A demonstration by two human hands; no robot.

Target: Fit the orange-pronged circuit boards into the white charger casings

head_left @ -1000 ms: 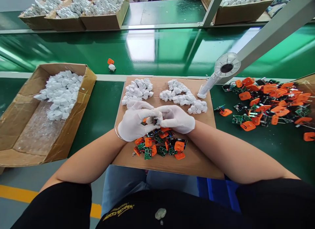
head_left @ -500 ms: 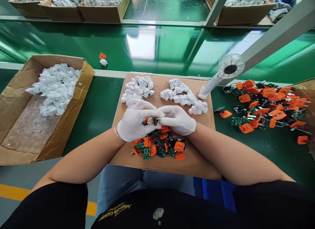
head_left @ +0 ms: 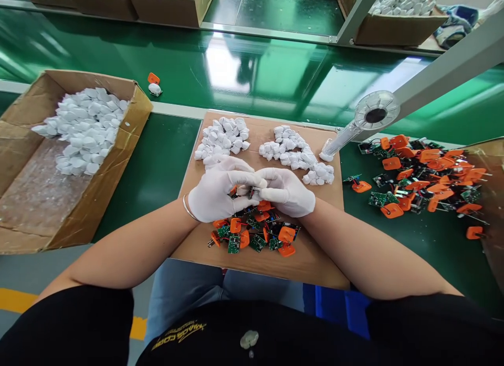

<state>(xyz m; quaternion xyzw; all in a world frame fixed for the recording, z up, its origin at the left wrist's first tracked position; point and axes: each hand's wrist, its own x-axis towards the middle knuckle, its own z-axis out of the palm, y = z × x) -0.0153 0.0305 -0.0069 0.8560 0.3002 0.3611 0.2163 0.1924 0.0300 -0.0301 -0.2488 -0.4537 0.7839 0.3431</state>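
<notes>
My gloved left hand [head_left: 212,191] and gloved right hand [head_left: 290,192] meet over the cardboard sheet, fingers pinched together. Between their fingertips sits a small circuit board assembly [head_left: 252,190], mostly hidden; a bit of orange shows by the left fingers. Whether a white piece is held with it, I cannot tell against the white gloves. Just below the hands lies a pile of green circuit boards with orange tabs [head_left: 258,234]. Beyond them, white pieces form a left cluster [head_left: 222,137] and a right cluster [head_left: 289,148] on the sheet.
A cardboard box [head_left: 118,145] of white pieces stands at left. More orange-tabbed boards [head_left: 433,171] are heaped at right. A clear-cased handheld fan [head_left: 376,114] leans near a slanted metal post [head_left: 429,82]. One orange piece [head_left: 153,78] lies on the green surface behind.
The camera view has tilted and shifted slightly. Both hands keep almost the same pinch around the small assembly, with only slight finger movement.
</notes>
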